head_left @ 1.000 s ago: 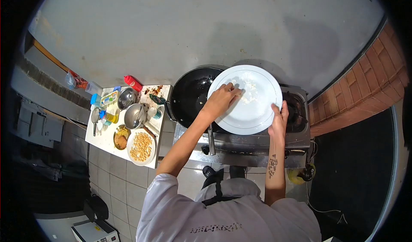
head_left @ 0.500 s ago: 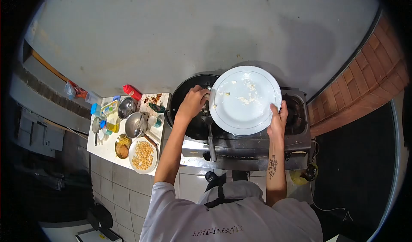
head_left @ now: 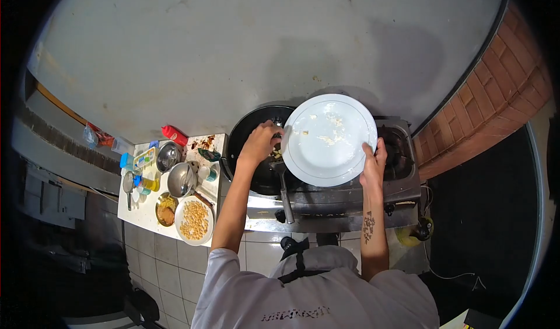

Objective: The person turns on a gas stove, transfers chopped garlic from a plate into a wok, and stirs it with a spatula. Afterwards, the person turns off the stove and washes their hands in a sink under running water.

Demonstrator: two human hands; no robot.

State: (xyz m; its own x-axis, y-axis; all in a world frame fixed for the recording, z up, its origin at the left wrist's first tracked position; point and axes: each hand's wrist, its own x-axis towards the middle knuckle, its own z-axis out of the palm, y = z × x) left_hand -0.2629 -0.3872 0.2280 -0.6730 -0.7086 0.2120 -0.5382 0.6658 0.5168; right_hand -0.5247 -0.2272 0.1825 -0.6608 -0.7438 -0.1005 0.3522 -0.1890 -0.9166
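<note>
My right hand (head_left: 373, 163) grips the right rim of a large white plate (head_left: 326, 160), which is tilted a little and carries a few pale food bits. Over the black wok (head_left: 239, 132) is my left hand (head_left: 261, 143), its fingers bent beside the plate's left edge; whether anything is between them is too small to tell. Small pale pieces (head_left: 276, 153) lie in the wok under the fingers. A metal spatula (head_left: 284, 198) rests in the wok with its handle toward me. The plate covers part of the wok and stove.
The steel stove (head_left: 344, 203) has another burner (head_left: 396, 148) at the right. On the white table (head_left: 140, 212) at the left stand metal bowls (head_left: 182, 179), a plate of yellowish pieces (head_left: 194, 220), an oil bottle (head_left: 150, 184) and a red bottle (head_left: 174, 135). A brick ledge (head_left: 478, 119) is at the right.
My left hand has moved left from above the plate to over the wok. Pale pieces now show in the wok, and fewer are on the plate. My right hand still holds the plate.
</note>
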